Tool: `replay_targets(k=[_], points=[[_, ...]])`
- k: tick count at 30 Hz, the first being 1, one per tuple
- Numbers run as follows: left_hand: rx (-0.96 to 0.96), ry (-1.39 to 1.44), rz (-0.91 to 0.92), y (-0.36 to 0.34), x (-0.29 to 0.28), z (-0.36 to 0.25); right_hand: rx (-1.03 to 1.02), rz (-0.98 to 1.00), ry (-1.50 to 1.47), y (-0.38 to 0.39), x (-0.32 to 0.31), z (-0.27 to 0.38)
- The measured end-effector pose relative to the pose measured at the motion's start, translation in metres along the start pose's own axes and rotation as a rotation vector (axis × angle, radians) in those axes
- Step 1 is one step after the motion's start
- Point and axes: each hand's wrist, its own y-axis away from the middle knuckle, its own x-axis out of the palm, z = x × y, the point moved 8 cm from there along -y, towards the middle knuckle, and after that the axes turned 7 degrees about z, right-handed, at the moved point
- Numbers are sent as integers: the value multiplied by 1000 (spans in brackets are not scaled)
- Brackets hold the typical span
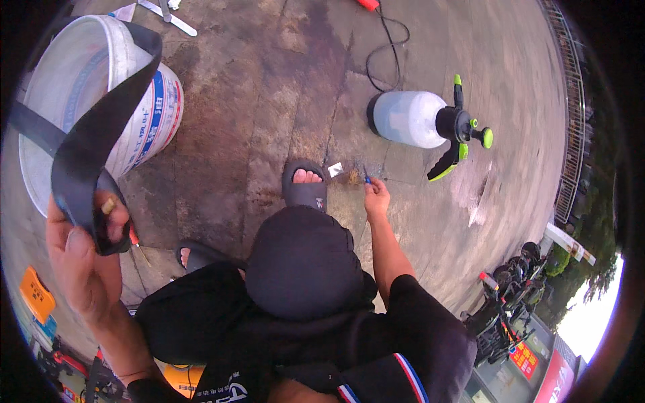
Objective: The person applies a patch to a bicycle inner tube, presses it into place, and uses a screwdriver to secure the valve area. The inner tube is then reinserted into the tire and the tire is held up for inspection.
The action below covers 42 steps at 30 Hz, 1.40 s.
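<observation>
My left hand (84,269) is closed around a flat black rubber inner tube (101,131), which loops up past the mouth of a white bucket (171,101) with blue and red print. A small pale yellowish bit (108,205) shows by my fingers at the tube's near end. On the right, my right hand (377,196) pinches a small blue piece (368,180) low over the ground; a thin dark part seems to stick out from it, too small to name. Just left of that lies a small white packet (335,169), close to my dark slide sandal (306,191).
A pump sprayer (410,117) with a black and green head stands at the right. Behind it a black cable (393,47) runs to a red piece. A red-handled screwdriver (134,235) lies beside my left hand. Motorbikes (517,282) and a railing (574,101) line the right.
</observation>
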Motion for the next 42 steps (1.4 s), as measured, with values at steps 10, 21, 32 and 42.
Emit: replay_targets(k=[10, 21, 32, 42], points=[[179, -458, -5, 4, 1, -25, -88, -332, 331, -6, -56, -58], [124, -659, -191, 5, -9, -42, -156, -133, 275, 6, 1, -24], [-56, 207, -201, -21, 16, -39, -492, -321, 602, -40, 11, 99], [-134, -210, 280, -55, 40, -186, -362, 436, 430, 148, 11, 278]])
